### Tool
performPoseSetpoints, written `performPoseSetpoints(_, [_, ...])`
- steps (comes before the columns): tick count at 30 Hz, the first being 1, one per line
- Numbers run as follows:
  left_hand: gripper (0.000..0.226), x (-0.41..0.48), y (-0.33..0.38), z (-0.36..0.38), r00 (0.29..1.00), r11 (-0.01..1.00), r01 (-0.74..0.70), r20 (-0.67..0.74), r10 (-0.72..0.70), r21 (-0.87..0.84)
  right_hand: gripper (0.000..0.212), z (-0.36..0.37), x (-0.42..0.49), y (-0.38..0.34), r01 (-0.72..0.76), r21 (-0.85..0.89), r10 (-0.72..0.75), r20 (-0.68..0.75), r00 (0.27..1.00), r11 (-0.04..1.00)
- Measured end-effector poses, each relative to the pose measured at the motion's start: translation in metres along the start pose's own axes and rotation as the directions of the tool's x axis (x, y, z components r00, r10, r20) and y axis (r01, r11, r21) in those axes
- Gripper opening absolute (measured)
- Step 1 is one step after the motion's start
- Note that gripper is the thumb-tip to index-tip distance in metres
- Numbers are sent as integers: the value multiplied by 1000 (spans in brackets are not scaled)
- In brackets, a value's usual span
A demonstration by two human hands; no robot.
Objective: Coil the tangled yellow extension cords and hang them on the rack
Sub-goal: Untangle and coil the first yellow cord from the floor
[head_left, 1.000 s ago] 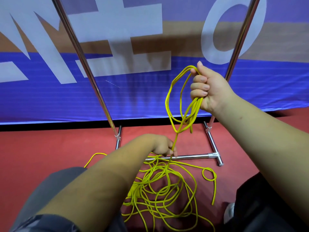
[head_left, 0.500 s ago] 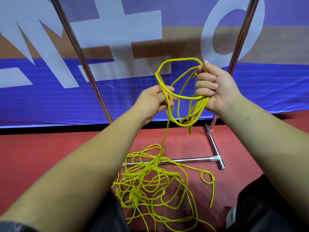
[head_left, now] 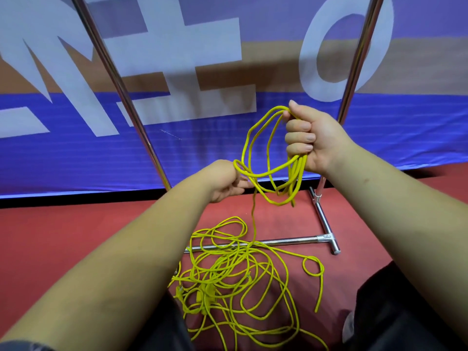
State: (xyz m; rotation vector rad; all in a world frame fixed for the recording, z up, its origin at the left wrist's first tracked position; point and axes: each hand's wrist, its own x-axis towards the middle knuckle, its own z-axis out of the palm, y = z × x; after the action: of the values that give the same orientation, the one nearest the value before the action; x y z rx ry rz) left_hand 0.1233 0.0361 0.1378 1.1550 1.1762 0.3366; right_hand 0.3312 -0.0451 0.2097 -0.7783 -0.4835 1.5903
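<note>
My right hand (head_left: pixel 310 139) grips a bundle of several loops of thin yellow cord (head_left: pixel 266 158), held up in front of the banner. The loops hang below my fist. My left hand (head_left: pixel 228 182) is lower and to the left, its fingers pinching a strand that runs from the loops down to the floor. A tangled heap of yellow cord (head_left: pixel 235 272) lies on the red floor between my knees, partly over the rack's bottom bar. The metal rack (head_left: pixel 326 224) stands behind it, with two slanting chrome uprights; its top is out of view.
A large blue, white and tan banner (head_left: pixel 177 110) covers the wall behind the rack. The rack's left upright (head_left: pixel 121 89) and right upright (head_left: pixel 354 72) frame my hands. My dark-clothed knees (head_left: pixel 395 312) flank the cord heap on the red floor (head_left: pixel 63 231).
My left hand rose from the floor heap to the loops, added a turn to the bundle, and has now dropped down and left along the strand. My right hand stayed up.
</note>
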Motion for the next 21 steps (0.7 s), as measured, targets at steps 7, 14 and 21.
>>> performPoseSetpoints(7, [35,-4,8,-13,987,932,147,-7,-158,-331,29,1,3,12,-3,-105,-5,-76,997,994])
performPoseSetpoints(14, [40,-7,3,3,984,968,152,59,-167,199,29,8,5,23,-31,-180,17,-79,997,983])
performPoseSetpoints(21, [34,3,-2,35,980,652,-61,-79,184,756,30,14,10,41,-60,-210,47,-67,997,976])
